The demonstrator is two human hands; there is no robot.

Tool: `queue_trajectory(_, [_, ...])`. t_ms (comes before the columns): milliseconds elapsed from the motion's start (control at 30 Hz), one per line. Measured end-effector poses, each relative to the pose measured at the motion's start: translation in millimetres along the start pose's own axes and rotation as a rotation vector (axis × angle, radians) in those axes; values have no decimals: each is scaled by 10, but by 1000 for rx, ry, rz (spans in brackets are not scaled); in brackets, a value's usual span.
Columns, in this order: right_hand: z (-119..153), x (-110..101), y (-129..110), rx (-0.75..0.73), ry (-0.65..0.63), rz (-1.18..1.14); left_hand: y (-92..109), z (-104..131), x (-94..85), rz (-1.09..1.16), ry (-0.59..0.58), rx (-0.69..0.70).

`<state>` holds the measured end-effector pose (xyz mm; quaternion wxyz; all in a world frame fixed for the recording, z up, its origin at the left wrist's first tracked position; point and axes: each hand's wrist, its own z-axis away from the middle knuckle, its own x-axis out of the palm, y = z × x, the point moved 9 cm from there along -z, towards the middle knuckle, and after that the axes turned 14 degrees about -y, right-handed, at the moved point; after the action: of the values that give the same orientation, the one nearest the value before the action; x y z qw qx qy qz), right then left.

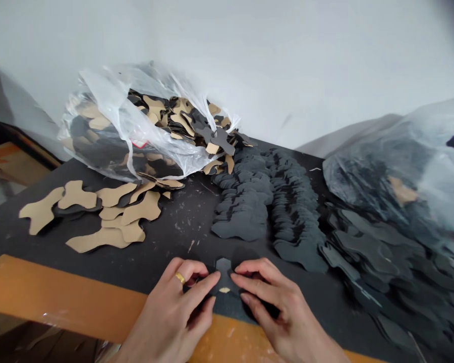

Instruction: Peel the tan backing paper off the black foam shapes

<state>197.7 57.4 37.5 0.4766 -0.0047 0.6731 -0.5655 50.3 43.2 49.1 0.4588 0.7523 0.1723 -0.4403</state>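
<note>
A small dark cut-out piece [223, 268] lies at the front of the black tabletop, with a pale tan patch [224, 290] showing at its lower part. My left hand [183, 297], with a gold ring on one finger, has its fingers curled at the piece's left edge. On the opposite edge, the bent fingertips of my right hand [267, 297] press close to it. Both hands partly hide the piece's outline. Just beyond them, overlapping dark cut-outs form two long rows, a left row [242, 201] and a right row [297, 217].
Loose tan-faced cut-outs [113, 212] lie at left. Behind them, an open clear plastic bag [117, 121] spills tan and dark pieces. Flat dark pieces [371, 247] are heaped at right beside another plastic bag [408, 161]. Orange-brown tape [60, 295] runs along the front edge.
</note>
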Motion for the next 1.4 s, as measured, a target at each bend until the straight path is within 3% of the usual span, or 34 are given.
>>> queue_trajectory(667, [-6, 13, -105, -92, 8, 129, -10, -5, 58, -54, -30, 5])
queue_trajectory(933, [-14, -19, -153, -123, 26, 149, 110, -97, 170, -234, -211, 56])
queue_trajectory(1267, [15, 10, -143, -78, 26, 150, 180, -134, 154, -344, -192, 188])
queue_trajectory(1400, [23, -17, -121, -85, 38, 99, 183, -182, 55, -291, -149, 250])
